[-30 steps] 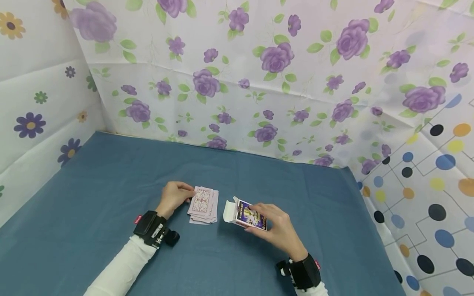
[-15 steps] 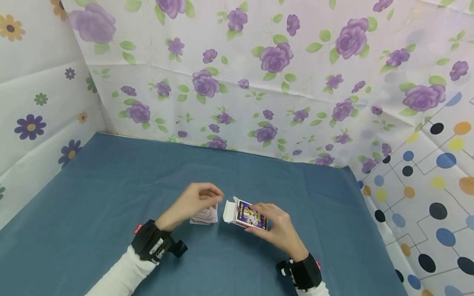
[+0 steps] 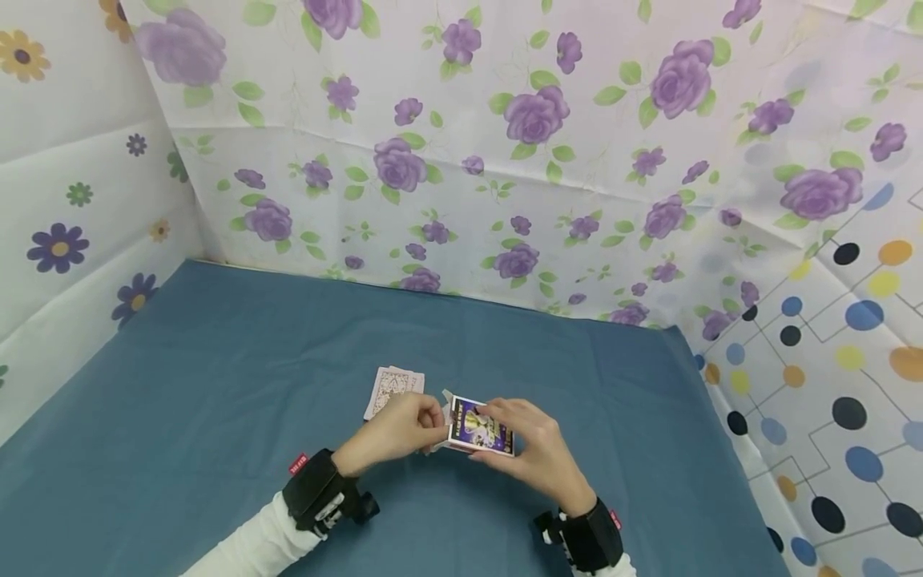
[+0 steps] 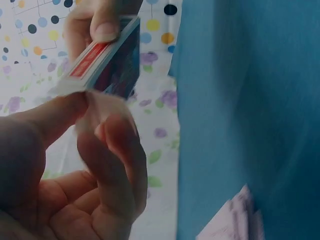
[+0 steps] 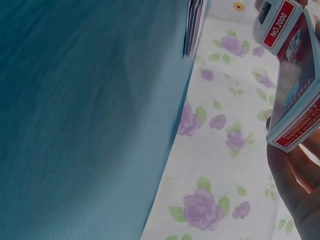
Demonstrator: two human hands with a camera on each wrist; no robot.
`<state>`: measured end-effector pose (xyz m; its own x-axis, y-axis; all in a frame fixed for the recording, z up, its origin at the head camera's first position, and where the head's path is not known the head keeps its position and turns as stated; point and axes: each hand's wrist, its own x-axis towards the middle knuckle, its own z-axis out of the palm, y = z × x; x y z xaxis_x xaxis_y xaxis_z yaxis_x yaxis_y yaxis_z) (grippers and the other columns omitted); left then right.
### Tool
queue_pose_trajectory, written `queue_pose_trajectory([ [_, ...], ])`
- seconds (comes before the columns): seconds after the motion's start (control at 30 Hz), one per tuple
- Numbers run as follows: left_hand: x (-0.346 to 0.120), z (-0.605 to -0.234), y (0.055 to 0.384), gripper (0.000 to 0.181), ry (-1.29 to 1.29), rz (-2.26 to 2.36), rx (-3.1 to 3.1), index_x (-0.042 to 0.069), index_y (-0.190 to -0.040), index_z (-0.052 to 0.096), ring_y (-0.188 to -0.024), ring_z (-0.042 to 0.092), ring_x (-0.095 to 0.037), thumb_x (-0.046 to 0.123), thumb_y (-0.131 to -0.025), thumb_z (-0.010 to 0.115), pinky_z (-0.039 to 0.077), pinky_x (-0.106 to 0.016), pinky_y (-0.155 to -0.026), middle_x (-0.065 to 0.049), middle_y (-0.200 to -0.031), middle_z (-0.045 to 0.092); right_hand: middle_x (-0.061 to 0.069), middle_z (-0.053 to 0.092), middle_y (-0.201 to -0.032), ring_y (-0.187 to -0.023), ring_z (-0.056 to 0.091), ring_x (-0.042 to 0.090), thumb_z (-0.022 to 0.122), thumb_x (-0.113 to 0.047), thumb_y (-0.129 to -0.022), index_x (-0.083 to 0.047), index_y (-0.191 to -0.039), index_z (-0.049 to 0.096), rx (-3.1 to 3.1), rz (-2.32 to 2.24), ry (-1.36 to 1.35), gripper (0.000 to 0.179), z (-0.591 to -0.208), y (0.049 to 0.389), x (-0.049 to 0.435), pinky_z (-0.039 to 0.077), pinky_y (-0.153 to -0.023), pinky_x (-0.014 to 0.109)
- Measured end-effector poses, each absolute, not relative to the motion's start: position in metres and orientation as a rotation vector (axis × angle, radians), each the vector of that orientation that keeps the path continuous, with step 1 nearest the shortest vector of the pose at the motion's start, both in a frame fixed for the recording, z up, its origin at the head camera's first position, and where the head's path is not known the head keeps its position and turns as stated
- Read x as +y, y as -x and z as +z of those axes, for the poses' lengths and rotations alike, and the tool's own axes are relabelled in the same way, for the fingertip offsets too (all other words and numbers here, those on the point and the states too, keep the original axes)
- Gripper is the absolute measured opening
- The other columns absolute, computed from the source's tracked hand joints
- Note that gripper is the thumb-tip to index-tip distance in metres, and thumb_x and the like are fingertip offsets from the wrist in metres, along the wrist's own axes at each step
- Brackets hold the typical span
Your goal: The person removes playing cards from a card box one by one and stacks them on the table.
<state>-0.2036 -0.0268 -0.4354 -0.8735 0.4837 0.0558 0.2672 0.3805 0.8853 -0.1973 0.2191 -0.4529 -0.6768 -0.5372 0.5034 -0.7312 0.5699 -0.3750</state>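
My right hand [image 3: 539, 449] holds a playing card box [image 3: 481, 426] between thumb and fingers, above the blue cloth. The box has a purple printed face, and red strips show on its edges in the wrist views. My left hand [image 3: 397, 433] is at the box's left end, its thumb and fingers pinching the pale end flap [image 4: 109, 106]. In the right wrist view, a flap marked NO.2000 [image 5: 278, 25] stands out from the box [image 5: 296, 75]. A stack of playing cards [image 3: 392, 387], patterned backs up, lies behind my left hand, which partly covers it.
A blue cloth [image 3: 274, 336] covers the table. Flowered white sheets [image 3: 447, 176] hang behind it and at the left, and a dotted sheet [image 3: 851, 401] stands at the right. Each wrist carries a black strapped camera [image 3: 324, 493].
My left hand has left the card stack and moved right to the box's end flap. The box has tilted and shifted slightly in my right hand.
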Motion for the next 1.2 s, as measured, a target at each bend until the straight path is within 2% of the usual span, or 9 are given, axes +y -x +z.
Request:
queue_pose_trajectory([
  [0.13,-0.025,-0.44,0.205,0.015,-0.622,1.513,2.375,0.005,-0.067,0.06,-0.044,0.041,-0.005,-0.001,-0.081,0.062,0.031,-0.019,-0.044,0.004,-0.051,0.052,0.002,0.067,-0.117,-0.108,0.062,0.017,0.082,-0.038,-0.075,-0.021,-0.126,0.065,-2.455,0.797,-1.048,0.056,-0.454,0.197,0.218,0.054,-0.086,0.035],
  [0.23,-0.026,-0.441,0.206,0.015,-0.58,1.548,2.314,0.004,-0.066,0.062,-0.045,0.042,-0.008,0.0,-0.081,0.062,0.032,-0.02,-0.045,0.004,-0.051,0.052,0.001,0.067,-0.117,-0.108,0.062,0.017,0.082,-0.038,-0.075,-0.021,-0.126,0.065,-2.459,0.787,-1.043,0.056,-0.455,0.197,0.218,0.054,-0.085,0.034],
  [0.47,-0.034,-0.439,0.213,0.018,-0.479,1.63,2.122,0.002,-0.075,0.059,-0.054,0.059,-0.018,0.011,-0.089,0.067,0.041,-0.026,-0.051,-0.003,-0.059,0.064,0.002,0.068,-0.117,-0.108,0.063,0.017,0.081,-0.039,-0.076,-0.02,-0.125,0.065,-2.459,0.779,-1.048,0.056,-0.455,0.199,0.219,0.054,-0.086,0.036],
  [0.57,-0.039,-0.438,0.216,0.021,-0.451,1.65,2.034,0.004,-0.078,0.054,-0.064,0.068,-0.027,0.014,-0.092,0.066,0.046,-0.029,-0.056,-0.008,-0.065,0.07,0.002,0.068,-0.116,-0.107,0.063,0.018,0.082,-0.039,-0.075,-0.019,-0.125,0.066,-2.446,0.777,-1.05,0.056,-0.456,0.2,0.22,0.055,-0.084,0.037],
  [0.67,-0.044,-0.436,0.218,0.02,-0.456,1.667,1.954,0.005,-0.08,0.051,-0.073,0.071,-0.03,0.014,-0.093,0.063,0.05,-0.029,-0.061,-0.01,-0.069,0.072,0.001,0.068,-0.116,-0.107,0.063,0.017,0.083,-0.038,-0.075,-0.019,-0.124,0.066,-2.449,0.785,-1.042,0.055,-0.457,0.201,0.221,0.055,-0.083,0.038],
  [0.9,-0.051,-0.432,0.221,0.012,-0.38,1.729,1.822,0.002,-0.095,0.045,-0.064,0.065,-0.012,0.002,-0.095,0.057,0.048,-0.023,-0.061,-0.008,-0.071,0.071,0.0,0.068,-0.117,-0.108,0.063,0.016,0.082,-0.039,-0.076,-0.019,-0.124,0.066,-2.467,0.795,-1.027,0.055,-0.456,0.2,0.221,0.054,-0.085,0.038],
  [1.07,-0.053,-0.432,0.223,0.016,-0.361,1.728,1.851,-0.002,-0.102,0.044,-0.061,0.063,-0.009,-0.003,-0.092,0.057,0.045,-0.021,-0.057,-0.01,-0.074,0.072,-0.001,0.068,-0.117,-0.108,0.063,0.017,0.083,-0.037,-0.074,-0.019,-0.123,0.066,-2.468,0.789,-1.017,0.055,-0.457,0.201,0.221,0.054,-0.085,0.039],
  [1.2,-0.057,-0.431,0.226,0.022,-0.385,1.738,1.858,-0.003,-0.105,0.046,-0.061,0.064,-0.01,-0.004,-0.089,0.061,0.048,-0.024,-0.058,-0.009,-0.075,0.072,-0.001,0.067,-0.117,-0.109,0.062,0.017,0.083,-0.037,-0.075,-0.02,-0.124,0.066,-2.486,0.793,-1.011,0.055,-0.458,0.202,0.222,0.054,-0.087,0.038],
])
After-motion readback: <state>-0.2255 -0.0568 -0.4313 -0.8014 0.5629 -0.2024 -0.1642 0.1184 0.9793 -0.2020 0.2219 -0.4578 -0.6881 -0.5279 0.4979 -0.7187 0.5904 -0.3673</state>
